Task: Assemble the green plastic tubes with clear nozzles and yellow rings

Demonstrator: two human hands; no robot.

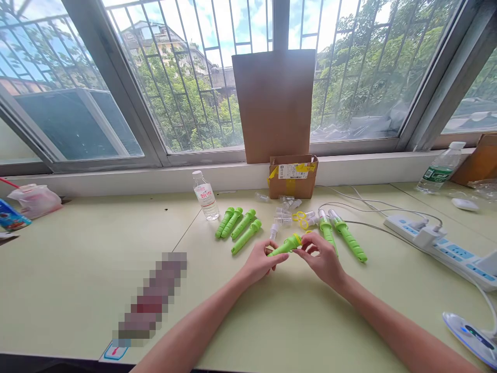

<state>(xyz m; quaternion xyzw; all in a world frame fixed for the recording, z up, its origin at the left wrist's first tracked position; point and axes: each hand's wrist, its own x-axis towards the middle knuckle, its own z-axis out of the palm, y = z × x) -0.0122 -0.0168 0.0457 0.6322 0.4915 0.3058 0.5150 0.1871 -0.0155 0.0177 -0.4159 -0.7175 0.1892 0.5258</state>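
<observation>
My left hand (258,262) is closed around a light green, ridged plastic handle (285,247), its wider end tilted up to the right. A yellow ring (297,239) sits at that wider end. The fingertips of my right hand (321,258) pinch the ring's edge. Left of my hands lie several similar green handles (247,238) without clear tops. Beyond my right hand are two green handles (351,241) with clear tops. Loose yellow rings (301,218) and clear plastic pieces (283,216) lie behind my hands.
A small cardboard box (292,184) stands by the window wall, with a cardboard sheet (275,106) behind it. One water bottle (206,197) is at back left, another (441,170) at far right. A power strip (450,251) with cables lies right; a white device (470,336) is near the front.
</observation>
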